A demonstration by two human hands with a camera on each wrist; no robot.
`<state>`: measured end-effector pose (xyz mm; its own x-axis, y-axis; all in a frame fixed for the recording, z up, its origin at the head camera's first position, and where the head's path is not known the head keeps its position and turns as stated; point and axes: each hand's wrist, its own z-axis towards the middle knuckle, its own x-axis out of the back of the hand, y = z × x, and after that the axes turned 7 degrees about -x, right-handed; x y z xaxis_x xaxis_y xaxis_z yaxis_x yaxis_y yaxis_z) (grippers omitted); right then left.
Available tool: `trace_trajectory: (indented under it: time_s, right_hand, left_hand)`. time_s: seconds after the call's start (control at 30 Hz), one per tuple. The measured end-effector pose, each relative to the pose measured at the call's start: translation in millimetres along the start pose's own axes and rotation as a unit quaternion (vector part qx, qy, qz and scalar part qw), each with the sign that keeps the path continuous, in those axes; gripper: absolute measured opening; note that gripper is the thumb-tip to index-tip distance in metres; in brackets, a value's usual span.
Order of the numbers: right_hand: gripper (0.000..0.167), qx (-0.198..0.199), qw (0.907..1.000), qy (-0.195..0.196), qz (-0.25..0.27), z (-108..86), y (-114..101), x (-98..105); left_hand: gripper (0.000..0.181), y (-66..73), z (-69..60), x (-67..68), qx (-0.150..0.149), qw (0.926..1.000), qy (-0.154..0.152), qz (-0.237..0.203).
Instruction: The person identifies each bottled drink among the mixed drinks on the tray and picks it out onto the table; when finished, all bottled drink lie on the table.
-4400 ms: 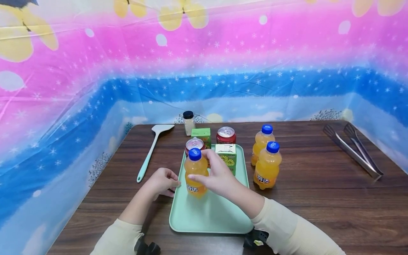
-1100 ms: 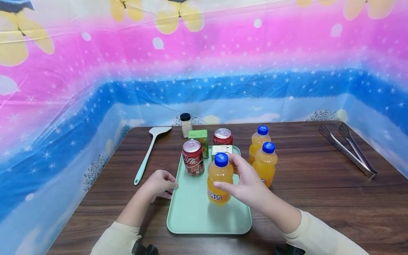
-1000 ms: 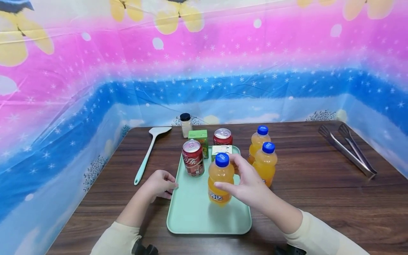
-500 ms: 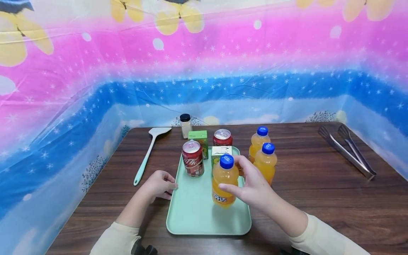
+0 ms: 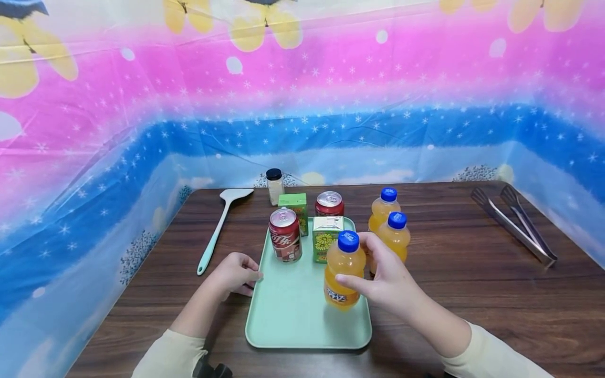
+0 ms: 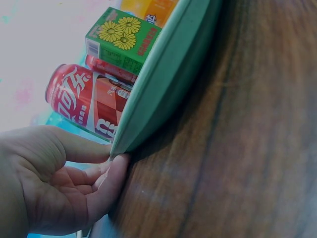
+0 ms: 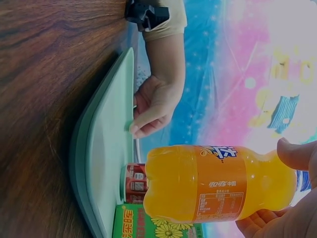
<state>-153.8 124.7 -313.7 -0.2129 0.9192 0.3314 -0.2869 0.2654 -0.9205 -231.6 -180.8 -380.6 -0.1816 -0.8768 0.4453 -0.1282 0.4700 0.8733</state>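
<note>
My right hand (image 5: 389,281) grips an orange soda bottle (image 5: 345,270) with a blue cap. It hangs upright over the right half of the light green tray (image 5: 283,325); the right wrist view shows a gap under its base. With thumb and fingers my left hand (image 5: 236,274) pinches the tray's left rim, also plain in the left wrist view. On the tray a red cola can (image 5: 285,239) stands at the left, with a green drink carton (image 5: 326,241) to its right. Behind them are another green carton (image 5: 296,207) and another red can (image 5: 329,205), their bases hidden.
Two more orange soda bottles (image 5: 394,239) stand on the table just right of the tray. Metal tongs (image 5: 517,226) lie at the far right. A pale green spatula (image 5: 219,231) lies at the left, and a black-capped jar (image 5: 275,188) stands at the back.
The bottle in my right hand has moved rightward over the tray, from in front of the left can to in front of the right carton. My left hand keeps its hold on the rim.
</note>
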Motion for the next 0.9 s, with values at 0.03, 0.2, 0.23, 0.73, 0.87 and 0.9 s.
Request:
trace_trajectory:
  time_s: [0.03, 0.2, 0.23, 0.73, 0.87, 0.9]
  right_hand:
    - [0.053, 0.003, 1.0, 0.001, 0.0, -0.9, 0, 1]
    - [0.051, 0.017, 0.9995, 0.016, -0.021, -5.6, 0, 6]
    - [0.051, 0.018, 0.9993, 0.019, -0.028, -6.7, 0, 8]
    - [0.052, 0.007, 0.9975, 0.033, -0.062, -16.0, 4, 23]
    - [0.053, 0.016, 0.9958, 0.041, -0.081, -18.0, 7, 27]
    - [0.053, 0.017, 0.9953, 0.043, -0.085, -18.5, 8, 28]
  left_hand:
    - [0.012, 0.3, -0.2, 0.2, 0.001, 1.0, 0.0, 0.0]
    - [0.012, 0.8, 0.4, 0.4, 0.003, 1.0, -0.001, 0.003]
    - [0.012, 0.9, 0.5, 0.4, 0.003, 1.0, -0.001, 0.003]
    - [0.011, -1.7, 1.3, -0.3, -0.001, 1.0, -0.001, 0.0]
    - [0.011, -1.9, 1.7, -0.1, 0.0, 1.0, -0.002, 0.002]
    - [0.011, -1.8, 1.7, -0.1, 0.0, 1.0, -0.002, 0.003]
